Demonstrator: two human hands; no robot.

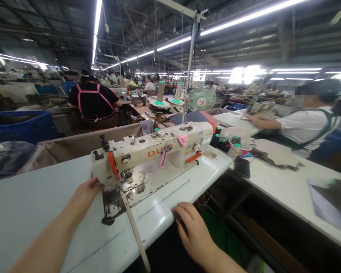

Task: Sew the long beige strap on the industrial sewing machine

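A white sewing machine (pixel 159 151) with orange parts stands on a pale table. A narrow beige strip (pixel 135 229) runs from under its presser foot toward me and hangs over the table's front edge. My left hand (pixel 86 195) is at the machine's left end, fingertips against or just behind the head; they are partly hidden, so I cannot tell whether they grip anything. At the table's front edge, right of the strip, my right hand (pixel 193 229) has its fingers curled. Something dark shows beneath them, too unclear to name. Pink thread snips (pixel 163 157) rest against the machine's body.
Thread spools (pixel 216 138), a cup (pixel 241 146) and a dark phone (pixel 242 167) lie to the right. A co-worker in a white shirt (pixel 304 129) sits at the neighbouring table, another in a pink-strapped apron (pixel 95 100) ahead. A green fan (pixel 201 98) stands behind the machine.
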